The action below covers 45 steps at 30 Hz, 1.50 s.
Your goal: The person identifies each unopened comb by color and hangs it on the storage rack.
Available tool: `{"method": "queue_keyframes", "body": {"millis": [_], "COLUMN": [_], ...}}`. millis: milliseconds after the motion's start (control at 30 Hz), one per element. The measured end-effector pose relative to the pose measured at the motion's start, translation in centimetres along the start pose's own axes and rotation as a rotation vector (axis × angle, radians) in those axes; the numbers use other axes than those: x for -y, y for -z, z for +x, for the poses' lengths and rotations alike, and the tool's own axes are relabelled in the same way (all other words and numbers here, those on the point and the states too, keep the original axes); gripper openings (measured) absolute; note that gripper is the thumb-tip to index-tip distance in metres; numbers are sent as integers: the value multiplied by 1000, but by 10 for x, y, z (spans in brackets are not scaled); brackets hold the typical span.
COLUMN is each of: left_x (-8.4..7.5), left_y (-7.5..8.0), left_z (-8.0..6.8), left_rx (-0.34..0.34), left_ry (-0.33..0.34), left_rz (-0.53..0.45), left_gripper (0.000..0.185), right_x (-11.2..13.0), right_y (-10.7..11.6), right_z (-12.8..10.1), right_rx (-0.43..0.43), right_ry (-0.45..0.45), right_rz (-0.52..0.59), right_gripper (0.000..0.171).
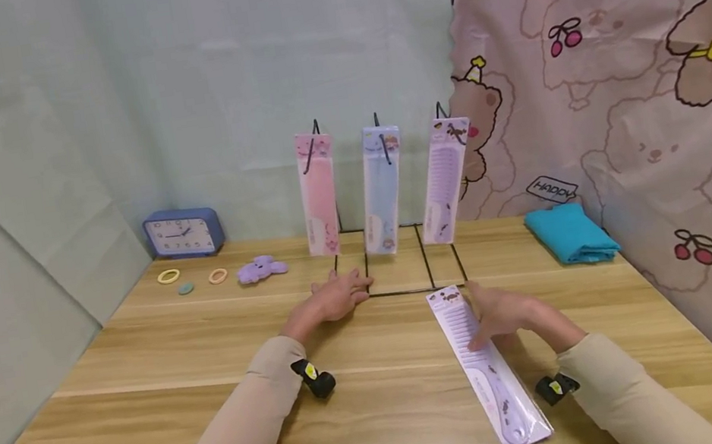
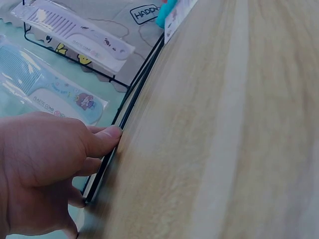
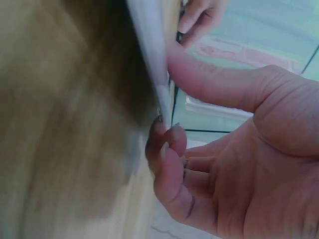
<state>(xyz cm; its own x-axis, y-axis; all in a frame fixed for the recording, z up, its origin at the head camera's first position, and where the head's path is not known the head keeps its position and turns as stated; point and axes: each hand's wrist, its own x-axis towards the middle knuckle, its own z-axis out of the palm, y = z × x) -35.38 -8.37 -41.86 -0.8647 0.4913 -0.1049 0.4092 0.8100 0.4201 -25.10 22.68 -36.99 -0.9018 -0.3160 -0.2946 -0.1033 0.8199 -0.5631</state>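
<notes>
My right hand [image 1: 503, 310] pinches a packaged purple comb [image 1: 490, 378] at its edge, thumb over the face and fingers at the far side. The right wrist view catches the package [image 3: 152, 45] edge-on between thumb and curled fingertips. A black wire rack [image 1: 428, 265] stands beyond, three packaged combs on its hooks: pink [image 1: 320, 197], blue [image 1: 381, 191] and purple [image 1: 445, 182]. My left hand [image 1: 337, 295] rests at the rack's front left corner, fingers spread. In the left wrist view its thumb [image 2: 110, 137] lies against the front base wire.
A blue alarm clock [image 1: 183, 233] stands at the back left. Before it lie a yellow ring [image 1: 168, 271], an orange ring [image 1: 217, 270], a small green piece [image 1: 185, 288] and a purple plush shape [image 1: 262, 268]. Folded teal cloth [image 1: 572, 234] sits at the back right.
</notes>
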Motion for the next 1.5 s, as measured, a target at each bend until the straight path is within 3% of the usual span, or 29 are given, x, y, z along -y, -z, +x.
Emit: {"method": "queue_keyframes", "body": {"millis": [133, 267, 433, 600, 800, 967, 1200, 1500], "left_x": [-1, -1, -1, -2, -3, -3, -2, -2], "left_y": [1, 2, 2, 1, 1, 2, 1, 3], "left_z": [-1, -2, -2, -1, -2, -2, -1, -2], "left_rx": [-3, -5, 1, -1, 0, 7, 4, 12], "left_ry": [2, 4, 6, 6, 9, 12, 8, 11], "left_rz": [2, 8, 5, 3, 16, 19, 17, 23], "left_gripper": [46, 46, 46, 46, 45, 46, 45, 46], "right_x": [-2, -3, 2, 12, 20, 22, 26, 26], "right_y": [9, 21, 38, 53, 66, 70, 72, 71], "right_z": [-3, -4, -11, -28, -47, -51, -43, -26], "right_rx": [-24, -82, -206, -373, -499, -521, -464, -473], "right_ry": [31, 125, 283, 348, 498, 617, 614, 539], "right_rz": [44, 97, 191, 269, 388, 419, 448, 502], "right_gripper": [103, 88, 67, 42, 44, 48, 58, 57]}}
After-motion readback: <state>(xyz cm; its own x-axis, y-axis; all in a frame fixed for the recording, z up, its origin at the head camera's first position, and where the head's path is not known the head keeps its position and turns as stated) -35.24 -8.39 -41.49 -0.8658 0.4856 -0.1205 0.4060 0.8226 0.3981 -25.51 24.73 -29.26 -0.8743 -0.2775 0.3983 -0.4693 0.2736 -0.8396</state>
